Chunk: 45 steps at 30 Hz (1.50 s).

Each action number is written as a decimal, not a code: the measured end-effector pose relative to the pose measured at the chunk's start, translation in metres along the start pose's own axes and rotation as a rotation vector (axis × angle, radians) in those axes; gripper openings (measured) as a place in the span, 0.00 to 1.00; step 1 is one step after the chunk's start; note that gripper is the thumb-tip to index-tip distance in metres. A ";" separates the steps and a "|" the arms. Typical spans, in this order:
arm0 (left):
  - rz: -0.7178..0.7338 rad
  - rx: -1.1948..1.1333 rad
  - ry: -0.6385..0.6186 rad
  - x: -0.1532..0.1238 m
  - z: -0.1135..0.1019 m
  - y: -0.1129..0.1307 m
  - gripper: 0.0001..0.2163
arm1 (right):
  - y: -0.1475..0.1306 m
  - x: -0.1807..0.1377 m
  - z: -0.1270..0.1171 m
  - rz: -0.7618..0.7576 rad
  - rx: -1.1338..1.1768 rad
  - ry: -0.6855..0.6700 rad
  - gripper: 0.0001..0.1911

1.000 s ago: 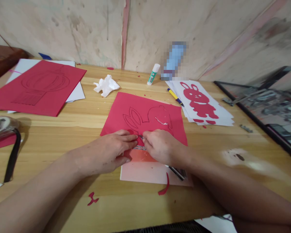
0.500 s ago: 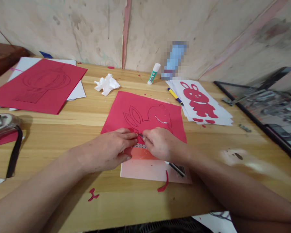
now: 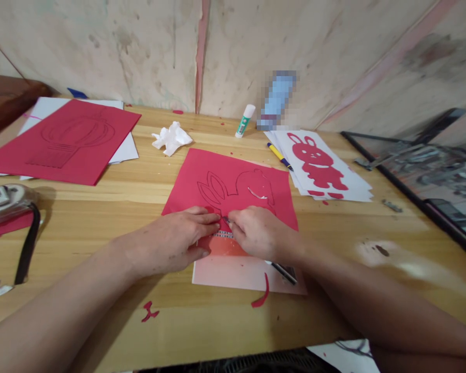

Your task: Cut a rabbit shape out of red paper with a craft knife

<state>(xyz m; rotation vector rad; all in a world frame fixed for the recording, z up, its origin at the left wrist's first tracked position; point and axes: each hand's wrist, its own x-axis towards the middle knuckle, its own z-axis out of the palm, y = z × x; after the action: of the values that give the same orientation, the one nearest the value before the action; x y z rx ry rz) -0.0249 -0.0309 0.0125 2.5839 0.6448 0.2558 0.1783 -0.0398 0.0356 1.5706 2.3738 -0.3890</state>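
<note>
A red paper sheet [image 3: 233, 181] with a rabbit outline lies on a pinkish cutting mat [image 3: 233, 272] at the table's middle. My left hand [image 3: 174, 241] rests flat on the sheet's near edge, fingers stretched toward the outline. My right hand [image 3: 258, 233] is closed round a thin craft knife [image 3: 283, 272]; its blade tip touches the paper just beside my left fingertips, and its dark handle sticks out behind the wrist.
A finished red rabbit on white sheets [image 3: 320, 166], a yellow-blue pen [image 3: 279, 155] and a glue stick [image 3: 244, 120] lie at the back right. A crumpled tissue [image 3: 171, 137], a red lantern sheet [image 3: 68, 140], red scraps [image 3: 262, 295] and a framed picture [image 3: 423, 171] surround the mat.
Both hands stay in place on the sheet; the knife tip has shifted only slightly. The view has tilted a little.
</note>
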 end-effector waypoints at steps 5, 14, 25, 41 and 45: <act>-0.012 0.009 -0.014 0.001 -0.001 0.000 0.16 | 0.000 -0.002 -0.001 -0.007 -0.018 -0.020 0.10; -0.010 0.018 -0.024 0.002 -0.003 0.001 0.16 | -0.002 -0.005 -0.009 -0.019 -0.046 -0.087 0.11; -0.030 0.023 -0.034 0.001 -0.002 0.000 0.18 | 0.002 -0.009 -0.004 -0.068 -0.071 -0.045 0.12; -0.028 -0.017 -0.019 0.001 -0.004 -0.001 0.18 | 0.009 -0.017 -0.005 -0.132 -0.097 -0.056 0.12; -0.011 -0.007 -0.019 0.001 -0.005 -0.001 0.19 | 0.022 -0.021 -0.004 -0.148 -0.065 0.030 0.12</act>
<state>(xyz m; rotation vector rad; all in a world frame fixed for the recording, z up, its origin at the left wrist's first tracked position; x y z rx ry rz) -0.0256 -0.0275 0.0160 2.5725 0.6497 0.2298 0.2060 -0.0483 0.0458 1.3863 2.5079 -0.3165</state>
